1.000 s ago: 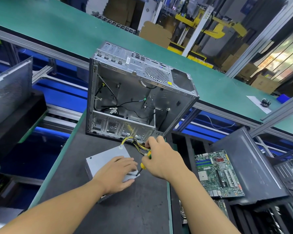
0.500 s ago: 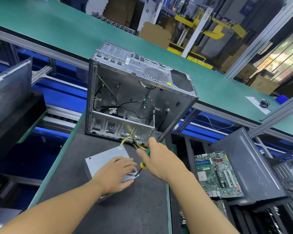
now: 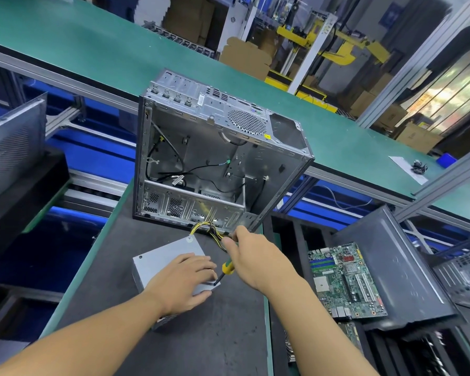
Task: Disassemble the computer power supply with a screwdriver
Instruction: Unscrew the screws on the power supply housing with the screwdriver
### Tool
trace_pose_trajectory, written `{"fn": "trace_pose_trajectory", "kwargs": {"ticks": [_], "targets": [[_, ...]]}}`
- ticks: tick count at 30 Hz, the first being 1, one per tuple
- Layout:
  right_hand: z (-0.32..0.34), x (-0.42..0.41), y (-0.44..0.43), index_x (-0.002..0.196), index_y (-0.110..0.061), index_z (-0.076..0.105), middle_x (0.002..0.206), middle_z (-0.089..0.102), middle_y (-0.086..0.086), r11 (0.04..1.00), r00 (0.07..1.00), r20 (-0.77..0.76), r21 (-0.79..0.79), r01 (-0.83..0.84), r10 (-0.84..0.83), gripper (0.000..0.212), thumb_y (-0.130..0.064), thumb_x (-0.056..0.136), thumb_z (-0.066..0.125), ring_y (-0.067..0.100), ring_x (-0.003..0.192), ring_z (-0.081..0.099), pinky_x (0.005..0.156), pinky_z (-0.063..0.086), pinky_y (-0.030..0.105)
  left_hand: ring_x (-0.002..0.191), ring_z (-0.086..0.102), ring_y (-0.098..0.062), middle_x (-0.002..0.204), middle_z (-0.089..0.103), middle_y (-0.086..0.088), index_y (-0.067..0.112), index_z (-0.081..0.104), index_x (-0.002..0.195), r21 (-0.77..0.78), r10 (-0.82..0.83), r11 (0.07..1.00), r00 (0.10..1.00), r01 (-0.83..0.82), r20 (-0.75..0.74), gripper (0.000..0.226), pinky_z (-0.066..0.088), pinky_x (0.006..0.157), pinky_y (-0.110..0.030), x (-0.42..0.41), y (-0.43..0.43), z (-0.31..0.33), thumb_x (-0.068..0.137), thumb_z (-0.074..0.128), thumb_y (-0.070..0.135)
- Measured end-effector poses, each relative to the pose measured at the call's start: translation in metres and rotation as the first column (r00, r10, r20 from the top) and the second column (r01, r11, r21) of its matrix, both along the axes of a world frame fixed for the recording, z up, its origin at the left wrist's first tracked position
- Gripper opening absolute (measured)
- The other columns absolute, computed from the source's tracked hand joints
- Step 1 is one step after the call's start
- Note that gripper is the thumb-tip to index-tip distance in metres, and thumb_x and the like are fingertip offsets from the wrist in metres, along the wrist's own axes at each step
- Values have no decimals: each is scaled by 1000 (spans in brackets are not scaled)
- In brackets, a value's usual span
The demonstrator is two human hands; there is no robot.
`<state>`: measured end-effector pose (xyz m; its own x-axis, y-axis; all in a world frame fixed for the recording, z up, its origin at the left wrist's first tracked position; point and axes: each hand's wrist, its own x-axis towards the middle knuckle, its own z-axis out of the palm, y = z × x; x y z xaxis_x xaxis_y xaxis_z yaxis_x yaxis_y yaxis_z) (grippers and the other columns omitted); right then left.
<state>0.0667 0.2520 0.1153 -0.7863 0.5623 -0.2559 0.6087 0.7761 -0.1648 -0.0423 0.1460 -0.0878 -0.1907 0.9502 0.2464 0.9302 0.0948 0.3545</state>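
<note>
- Fingers (image 3: 229,243) of the right hand (image 3: 258,260) curl round the upper part of the screwdriver (image 3: 227,268). Its yellow-and-green handle shows below the palm, and its dark tip rests at the near right corner of the power supply (image 3: 162,260).
- The left hand (image 3: 183,280) lies palm down on the supply's grey lid, fingers nearly straight and gripping nothing. Its fingertips are just beside the screwdriver tip, and the hand hides much of the lid's near half.
- The power supply lies flat on the dark counter (image 3: 201,337), towards the counter's right edge.
- A bundle of yellow and black cables (image 3: 210,231) leaves the supply's far side and passes under the right hand; where it ends cannot be told.
- Just behind the supply stands the open computer case (image 3: 215,158), bare grey metal with a few black wires loose inside. It closes off the far side of the work spot.
- Right of the dark counter and lower down lies a green motherboard (image 3: 345,283), with a dark side panel (image 3: 391,270) tilted just beside it.
- At the left edge another dark panel (image 3: 11,142) leans.
- Beyond the case runs a long green counter (image 3: 92,50). Far to the right it carries a sheet of paper (image 3: 403,166) with a small black part (image 3: 418,167) on it.
</note>
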Motion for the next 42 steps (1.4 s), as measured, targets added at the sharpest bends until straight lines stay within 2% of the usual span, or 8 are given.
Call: {"fn": "trace_pose_trajectory", "kwargs": {"ticks": [4,7,11,19,25,30,37,42], "targets": [[-1,0,2,112,-17,46,113,49,3,997,998,-17,-25,-69,68,17,-25,97,44,25,97,48,84,45,40,141,36,-4,142,49,22,38,60,114,10,9,1000,1000,-9,-18,33,26,116,-31,0,0,0,92,43,56],[0,2,3,118,-23,43,114,38,-2,996,998,19,-59,-60,61,29,-31,91,50,21,101,38,83,40,37,143,32,-2,145,45,22,38,59,119,-16,0,1000,1000,0,-7,37,20,118,-29,0,0,-1,93,39,56],[1,2,-4,117,-20,41,113,44,3,997,999,39,74,-35,32,37,-52,100,35,35,96,56,76,46,41,139,37,-2,142,47,23,39,60,116,15,9,1000,999,-9,-32,34,22,116,-28,0,0,0,93,42,56],[6,2,-3,120,-24,41,121,29,-1,994,992,59,-33,-108,110,35,-32,88,53,23,107,41,80,44,37,134,46,-2,134,55,24,41,63,113,35,37,999,996,-34,-77,33,22,110,-24,1,0,2,88,47,56],[3,2,-5,118,-20,40,114,47,5,994,996,61,91,-65,60,29,-43,103,31,35,93,57,78,48,43,137,40,-3,138,51,24,40,60,113,30,17,999,999,-16,-47,32,25,114,-28,0,0,1,91,43,57],[5,4,-1,122,-26,41,122,35,-1,995,992,77,-4,-105,105,36,-34,89,51,23,103,45,77,42,37,136,44,-3,136,54,23,40,63,112,37,26,999,998,-24,-61,32,22,111,-25,1,0,2,90,46,56],[2,4,-5,116,-20,41,112,49,4,988,997,41,140,-64,59,29,-43,103,30,34,91,59,74,46,41,143,29,-2,144,44,25,38,57,118,-29,-4,1000,1000,4,-5,38,18,118,-28,0,0,3,93,36,57],[3,5,-2,120,-26,42,120,38,-2,996,995,41,21,-89,88,32,-32,90,50,22,105,41,75,40,36,143,31,-2,144,45,24,39,58,120,-16,6,1000,1000,-6,-13,37,17,117,-27,1,1,0,93,40,56]]}}
